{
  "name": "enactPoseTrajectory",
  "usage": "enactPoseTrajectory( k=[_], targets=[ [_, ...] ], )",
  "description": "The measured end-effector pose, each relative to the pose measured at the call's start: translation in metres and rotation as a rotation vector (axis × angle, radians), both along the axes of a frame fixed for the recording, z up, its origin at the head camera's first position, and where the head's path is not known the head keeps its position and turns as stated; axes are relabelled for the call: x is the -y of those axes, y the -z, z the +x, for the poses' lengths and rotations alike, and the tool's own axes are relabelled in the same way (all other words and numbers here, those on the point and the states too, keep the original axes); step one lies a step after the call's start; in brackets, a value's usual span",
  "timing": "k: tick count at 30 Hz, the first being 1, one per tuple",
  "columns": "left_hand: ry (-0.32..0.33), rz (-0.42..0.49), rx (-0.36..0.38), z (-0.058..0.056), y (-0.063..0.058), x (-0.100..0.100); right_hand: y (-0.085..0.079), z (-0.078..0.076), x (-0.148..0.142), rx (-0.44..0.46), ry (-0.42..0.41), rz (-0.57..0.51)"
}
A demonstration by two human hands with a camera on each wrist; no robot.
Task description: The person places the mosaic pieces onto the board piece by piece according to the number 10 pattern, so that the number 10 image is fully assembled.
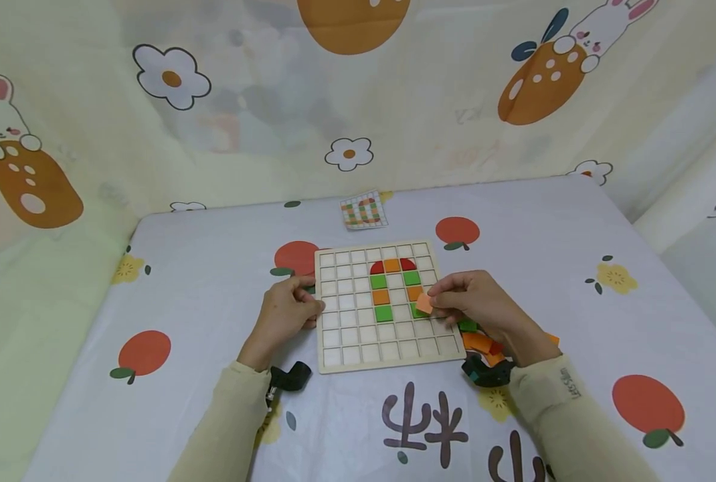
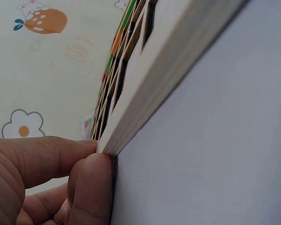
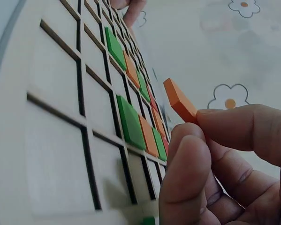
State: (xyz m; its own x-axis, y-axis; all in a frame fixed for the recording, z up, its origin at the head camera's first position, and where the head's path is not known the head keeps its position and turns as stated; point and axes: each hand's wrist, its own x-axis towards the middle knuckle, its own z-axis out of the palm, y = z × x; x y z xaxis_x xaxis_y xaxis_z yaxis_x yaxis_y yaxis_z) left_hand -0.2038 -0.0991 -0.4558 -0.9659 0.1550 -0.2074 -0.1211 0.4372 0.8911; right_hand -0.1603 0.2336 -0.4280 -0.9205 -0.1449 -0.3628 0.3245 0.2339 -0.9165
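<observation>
A wooden grid board (image 1: pixel 334 339) lies flat on the table, with green, orange and red tiles set in some of its squares. My left hand (image 1: pixel 283 309) is at the board's left side, thumb and fingers pinching its edge. In the left wrist view the fingertips (image 2: pixel 91 176) meet that edge. Above the right part of the board, my right hand (image 1: pixel 481 304) pinches an orange tile (image 3: pixel 180 101) between thumb and index finger. The tile is tilted and apart from the board in the right wrist view. Just under it lies a green tile (image 3: pixel 130 122) in a square.
Behind the board lies a small card (image 1: pixel 364 211) with a coloured grid pattern. Loose orange, green and red pieces (image 1: pixel 477 343) lie beside the board's right edge, partly hidden by my right hand and wrist camera. A printed cloth (image 1: pixel 183 268) covers the table.
</observation>
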Motion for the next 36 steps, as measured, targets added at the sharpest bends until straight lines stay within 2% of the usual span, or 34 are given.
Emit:
enactPoseTrajectory(
  k=[5, 19, 26, 36],
  targets=[
    [0.002, 0.006, -0.004, -0.001, 0.0, 0.0, 0.0, 0.0, 0.006, 0.003, -0.033, -0.013],
    [-0.002, 0.019, 0.006, -0.001, 0.0, -0.002, -0.001, 0.001, 0.017, 0.028, -0.164, 0.046],
    [-0.007, 0.017, 0.014, 0.0, -0.001, 0.0, 0.0, 0.001, 0.024, -0.011, -0.21, 0.128],
    [0.001, 0.011, -0.004, -0.001, 0.001, 0.001, 0.0, 0.001, 0.028, -0.041, -0.224, 0.171]
  ],
)
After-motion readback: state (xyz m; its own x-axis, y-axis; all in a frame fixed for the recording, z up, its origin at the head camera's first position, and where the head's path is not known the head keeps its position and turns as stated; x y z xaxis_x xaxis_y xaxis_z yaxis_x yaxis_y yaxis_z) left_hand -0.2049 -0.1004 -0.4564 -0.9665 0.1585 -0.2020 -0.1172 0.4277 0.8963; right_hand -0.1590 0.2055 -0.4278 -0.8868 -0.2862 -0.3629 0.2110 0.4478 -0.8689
